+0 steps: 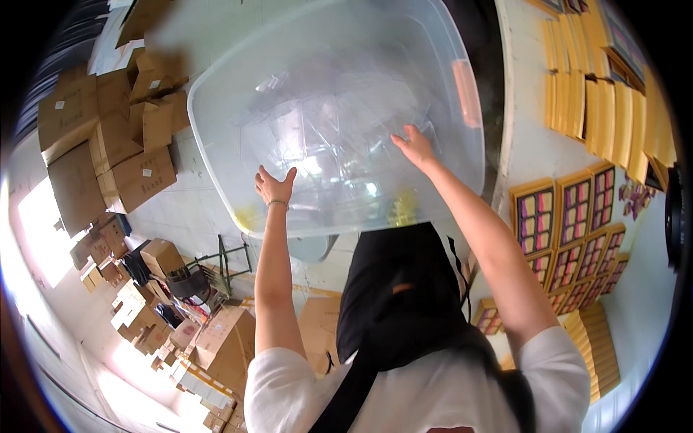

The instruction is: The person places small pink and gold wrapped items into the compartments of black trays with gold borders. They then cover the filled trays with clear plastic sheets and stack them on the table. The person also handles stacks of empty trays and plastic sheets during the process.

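A large translucent plastic bin (pixel 208 148) stands in front of me. Inside it lies a loose heap of clear, shiny plastic pieces (pixel 317 133); glare hides their exact kind. Over the near left part of the bin is my left hand (pixel 274 189), fingers spread, with a thin band at the wrist. My right hand (pixel 415 148) reaches over the right side of the heap, thumb and fingers apart. Neither hand shows anything in its grasp. Whether the fingertips touch the pieces, I cannot tell. Yellow patches (pixel 403 208) show at the bin's near side.
Cardboard boxes (pixel 137 177) are piled at the left, with more boxes (pixel 224 339) at the lower left near a dark green metal frame (pixel 229 258). On the right, yellow trays with pink and dark contents (pixel 534 216) sit below stacked yellow pieces (pixel 603 108).
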### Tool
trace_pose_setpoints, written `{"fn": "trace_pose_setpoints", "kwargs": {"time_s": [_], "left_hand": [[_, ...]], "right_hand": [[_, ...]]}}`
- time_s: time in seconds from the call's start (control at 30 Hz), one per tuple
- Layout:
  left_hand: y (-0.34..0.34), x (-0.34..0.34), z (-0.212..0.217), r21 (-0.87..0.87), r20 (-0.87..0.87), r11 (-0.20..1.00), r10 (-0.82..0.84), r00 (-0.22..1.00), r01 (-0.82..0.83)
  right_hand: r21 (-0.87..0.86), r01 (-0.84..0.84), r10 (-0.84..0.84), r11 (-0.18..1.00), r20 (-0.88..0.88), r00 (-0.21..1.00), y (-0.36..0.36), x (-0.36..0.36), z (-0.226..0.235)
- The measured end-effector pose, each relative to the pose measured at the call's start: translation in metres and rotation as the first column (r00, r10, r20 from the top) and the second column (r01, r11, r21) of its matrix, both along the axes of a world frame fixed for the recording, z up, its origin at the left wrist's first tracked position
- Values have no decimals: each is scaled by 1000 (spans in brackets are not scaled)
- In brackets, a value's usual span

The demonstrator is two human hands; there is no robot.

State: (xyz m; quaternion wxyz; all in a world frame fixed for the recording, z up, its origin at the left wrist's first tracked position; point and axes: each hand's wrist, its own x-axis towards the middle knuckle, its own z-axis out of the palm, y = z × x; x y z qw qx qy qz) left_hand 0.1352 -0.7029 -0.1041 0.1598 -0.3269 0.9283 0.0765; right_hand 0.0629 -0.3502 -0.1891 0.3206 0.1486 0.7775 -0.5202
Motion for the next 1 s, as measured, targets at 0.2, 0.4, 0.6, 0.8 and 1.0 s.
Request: {"fn": "trace_pose_setpoints", "kwargs": {"time_s": [0.2, 0.4, 0.6, 0.8, 1.0], "left_hand": [[33, -58, -57, 236, 53, 965, 106, 993, -116], [93, -44, -52, 227, 236, 973, -104, 966, 50], [134, -18, -40, 358, 308, 911, -321, 896, 203], [145, -44, -46, 327, 244, 945, -82, 966, -2], [146, -26, -53, 242, 256, 968, -128, 958, 65]], "right_hand": [[142, -116, 105, 983, 83, 991, -33, -29, -55], [114, -117, 92, 987, 203, 975, -43, -31, -48], [-191, -108, 181, 976, 423, 888, -46, -60, -20], [-261, -391, 462, 883, 333, 822, -46, -77, -61], [-231, -352, 421, 907, 540, 729, -58, -71, -20]]}}
